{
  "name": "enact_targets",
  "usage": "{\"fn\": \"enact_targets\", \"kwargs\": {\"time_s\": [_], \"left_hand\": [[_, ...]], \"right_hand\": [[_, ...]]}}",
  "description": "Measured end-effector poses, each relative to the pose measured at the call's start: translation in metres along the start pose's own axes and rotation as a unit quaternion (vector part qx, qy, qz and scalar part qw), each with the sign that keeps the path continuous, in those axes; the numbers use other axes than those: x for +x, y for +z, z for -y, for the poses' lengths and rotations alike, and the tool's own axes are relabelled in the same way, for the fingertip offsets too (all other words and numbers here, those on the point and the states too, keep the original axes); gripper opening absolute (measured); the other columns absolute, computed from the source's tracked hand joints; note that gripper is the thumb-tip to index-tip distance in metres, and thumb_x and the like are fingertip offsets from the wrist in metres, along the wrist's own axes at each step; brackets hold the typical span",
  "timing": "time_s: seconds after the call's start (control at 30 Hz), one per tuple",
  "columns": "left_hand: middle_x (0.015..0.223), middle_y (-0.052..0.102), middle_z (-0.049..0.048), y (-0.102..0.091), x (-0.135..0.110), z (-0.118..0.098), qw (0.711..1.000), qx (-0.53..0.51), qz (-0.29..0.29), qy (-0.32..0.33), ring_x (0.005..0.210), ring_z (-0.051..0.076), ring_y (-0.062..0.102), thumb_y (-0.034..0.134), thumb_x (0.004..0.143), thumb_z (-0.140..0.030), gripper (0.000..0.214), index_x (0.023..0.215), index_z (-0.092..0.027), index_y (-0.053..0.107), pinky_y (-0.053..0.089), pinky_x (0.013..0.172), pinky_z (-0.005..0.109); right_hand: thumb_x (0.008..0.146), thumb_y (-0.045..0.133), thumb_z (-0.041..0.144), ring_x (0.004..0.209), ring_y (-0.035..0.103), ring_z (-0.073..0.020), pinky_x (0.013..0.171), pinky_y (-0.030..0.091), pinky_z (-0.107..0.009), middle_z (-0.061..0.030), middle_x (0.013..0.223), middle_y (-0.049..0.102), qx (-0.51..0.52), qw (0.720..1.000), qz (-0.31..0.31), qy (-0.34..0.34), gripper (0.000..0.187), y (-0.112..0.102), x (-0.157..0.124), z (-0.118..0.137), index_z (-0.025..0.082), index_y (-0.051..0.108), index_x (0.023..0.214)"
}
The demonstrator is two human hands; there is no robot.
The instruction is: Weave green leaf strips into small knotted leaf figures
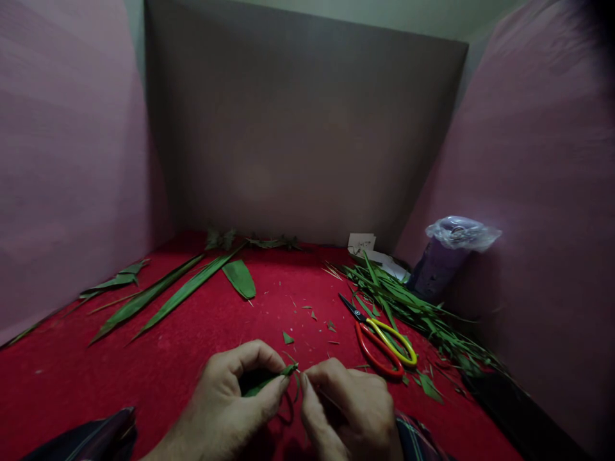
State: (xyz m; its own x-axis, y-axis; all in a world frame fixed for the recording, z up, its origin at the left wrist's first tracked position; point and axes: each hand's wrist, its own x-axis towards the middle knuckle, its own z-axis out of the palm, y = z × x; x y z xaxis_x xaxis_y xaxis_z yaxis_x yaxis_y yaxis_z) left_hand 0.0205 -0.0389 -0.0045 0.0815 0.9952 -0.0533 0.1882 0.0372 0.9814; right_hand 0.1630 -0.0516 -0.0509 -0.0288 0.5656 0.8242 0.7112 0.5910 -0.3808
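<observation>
My left hand (230,400) is closed around a folded piece of green leaf (262,385), pinching it between thumb and forefinger. Its narrow end points toward my right hand (353,397), whose thumb and forefinger are pinched together right beside it. A thin pale tip shows between the two hands, and a slim strip curls down below them; what exactly the right fingers grip is too small to make out. Red-and-yellow-handled scissors (382,342) lie just beyond my right hand, blades pointing away to the left. A small leaf scrap (287,338) rests in front of the fingers.
Long green leaves (187,291) lie at the left on the red cloth (182,358). A heap of leaf strips (408,307) spreads along the right, beside a purple bin (437,266) lined with clear plastic. A white card (361,242) stands at the back. Pink panels flank both sides.
</observation>
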Motion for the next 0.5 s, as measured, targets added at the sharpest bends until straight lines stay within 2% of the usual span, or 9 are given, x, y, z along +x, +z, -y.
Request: {"fn": "enact_targets", "kwargs": {"time_s": [0.5], "left_hand": [[0.043,0.046,-0.0085,-0.0021,0.0021,0.0092,0.998,-0.043,0.021,-0.037,0.038,0.007,0.039,0.070,0.062,-0.028,0.015,0.058,-0.018,0.059,0.027,0.037,0.017]], "right_hand": [[0.079,0.050,0.011,0.034,0.046,-0.0086,0.042,0.027,-0.024,0.0066,0.040,0.048,-0.042,0.997,0.055,-0.036,0.021,-0.0068,0.0037,0.0018,0.019,0.055,0.060]]}}
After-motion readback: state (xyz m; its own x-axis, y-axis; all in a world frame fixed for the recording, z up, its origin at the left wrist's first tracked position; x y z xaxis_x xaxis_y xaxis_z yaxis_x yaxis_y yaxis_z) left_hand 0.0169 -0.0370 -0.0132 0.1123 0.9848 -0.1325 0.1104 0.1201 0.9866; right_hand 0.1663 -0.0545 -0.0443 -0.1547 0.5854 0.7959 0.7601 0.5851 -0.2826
